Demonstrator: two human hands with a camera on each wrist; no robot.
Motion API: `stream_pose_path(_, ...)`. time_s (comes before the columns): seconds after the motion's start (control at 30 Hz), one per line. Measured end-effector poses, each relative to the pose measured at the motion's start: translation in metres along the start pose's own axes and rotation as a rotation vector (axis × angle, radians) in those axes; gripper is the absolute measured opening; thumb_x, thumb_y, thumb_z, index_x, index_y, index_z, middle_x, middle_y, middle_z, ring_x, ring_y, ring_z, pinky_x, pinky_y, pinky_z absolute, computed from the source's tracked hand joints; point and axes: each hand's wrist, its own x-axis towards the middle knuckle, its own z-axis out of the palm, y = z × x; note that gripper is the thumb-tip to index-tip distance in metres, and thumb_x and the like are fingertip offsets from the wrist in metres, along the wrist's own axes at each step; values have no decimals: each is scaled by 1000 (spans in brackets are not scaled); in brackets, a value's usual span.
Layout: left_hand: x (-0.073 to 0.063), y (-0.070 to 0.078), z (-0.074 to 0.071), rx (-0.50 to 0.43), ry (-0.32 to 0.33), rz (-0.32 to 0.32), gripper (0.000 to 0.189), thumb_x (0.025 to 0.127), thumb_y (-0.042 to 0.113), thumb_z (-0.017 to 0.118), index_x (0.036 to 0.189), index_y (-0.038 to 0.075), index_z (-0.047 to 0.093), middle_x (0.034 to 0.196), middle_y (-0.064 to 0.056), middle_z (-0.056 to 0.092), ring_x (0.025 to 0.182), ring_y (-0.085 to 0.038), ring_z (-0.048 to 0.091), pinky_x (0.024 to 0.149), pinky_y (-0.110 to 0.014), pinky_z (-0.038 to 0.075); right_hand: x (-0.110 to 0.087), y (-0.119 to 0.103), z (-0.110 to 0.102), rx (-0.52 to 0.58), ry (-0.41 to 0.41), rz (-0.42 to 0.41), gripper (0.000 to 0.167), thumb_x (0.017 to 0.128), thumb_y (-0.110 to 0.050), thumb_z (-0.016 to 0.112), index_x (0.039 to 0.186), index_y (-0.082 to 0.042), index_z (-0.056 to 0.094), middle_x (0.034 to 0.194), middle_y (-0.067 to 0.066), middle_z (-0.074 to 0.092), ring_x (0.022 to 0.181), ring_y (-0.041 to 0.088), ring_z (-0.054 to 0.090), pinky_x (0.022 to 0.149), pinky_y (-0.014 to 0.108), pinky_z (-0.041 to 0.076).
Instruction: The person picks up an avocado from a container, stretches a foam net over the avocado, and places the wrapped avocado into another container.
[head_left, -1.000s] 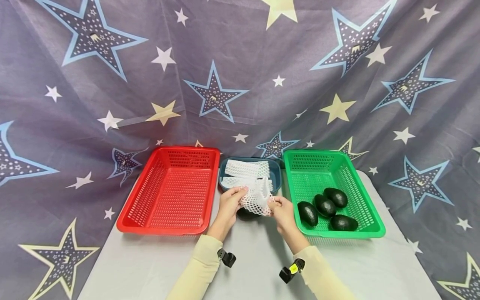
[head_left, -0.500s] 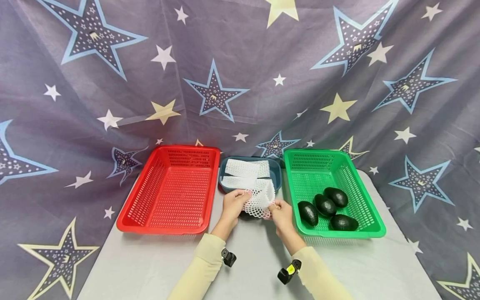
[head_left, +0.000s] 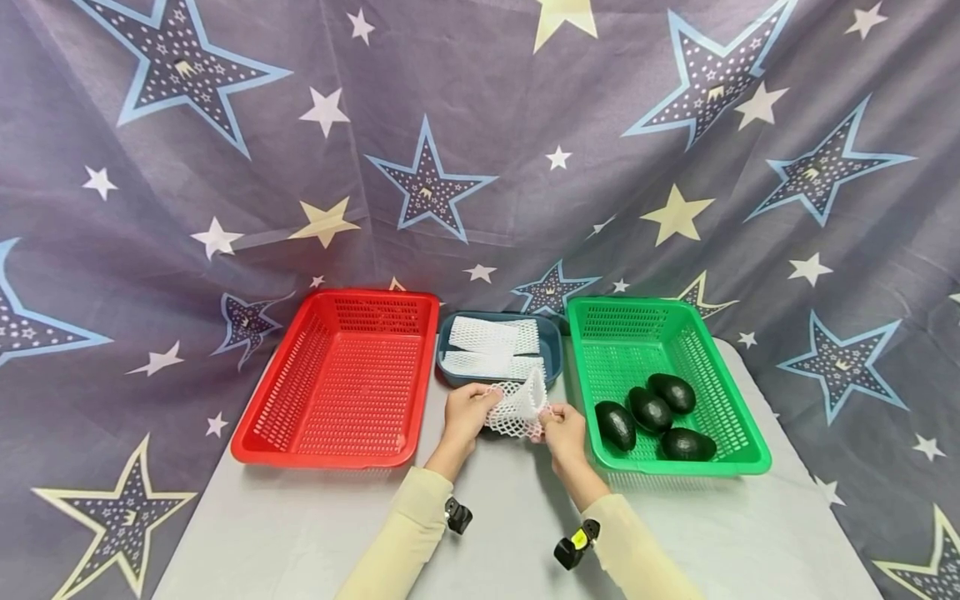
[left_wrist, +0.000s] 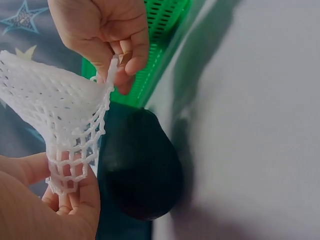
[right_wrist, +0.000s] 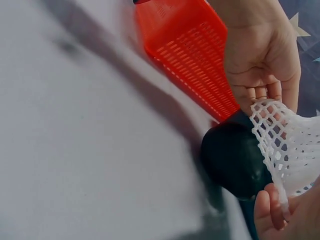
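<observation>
A white foam net sleeve (head_left: 517, 412) is stretched between both hands, above the table's middle. My left hand (head_left: 465, 417) pinches one side of it between thumb and fingers. On the other side, my right hand (head_left: 564, 432) pinches the net's edge. The left wrist view shows the sleeve's wide mesh opening spread between the two hands. Just below the net lies a dark avocado (left_wrist: 142, 170), apart from the fingers; in the right wrist view the avocado (right_wrist: 232, 157) is partly behind the net. From the head it is almost wholly hidden.
Behind the hands stands a blue tray (head_left: 556, 354) with several flat foam nets (head_left: 487, 337). A red basket (head_left: 322, 460) is at the left. At the right, a green basket (head_left: 738, 408) contains several avocados (head_left: 651, 411). A starred cloth (head_left: 510, 208) hangs behind the table.
Both hands have shifted slightly, the left one to the right, with the net still between them. The net now covers more of the avocado in the head view.
</observation>
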Motion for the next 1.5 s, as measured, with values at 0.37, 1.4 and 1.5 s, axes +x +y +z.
stream_pose_path(0.37,2,-7,2,214,83,55,13,80,9,82,86,-2,78,74,-8,74,61,-6,55,59,-20,45,6,14,4,-95,31,39,4,94,8,54,95,11,56,76,3,54,61,9,54,51,20,53)
stream_pose_path(1.4,12,-24,-17,113,274,-54,14,85,11,73,85,-2,76,62,7,59,55,-8,46,51,-21,39,3,13,20,183,-175,174,25,107,-7,45,122,13,46,88,5,61,75,10,64,73,27,62)
stream_pose_path(1.5,10,-23,-18,98,285,-59,15,87,12,72,86,-2,76,65,6,59,59,-9,46,53,-22,38,2,13,21,220,-197,194,26,108,-7,44,123,14,48,84,2,64,75,9,66,72,24,61)
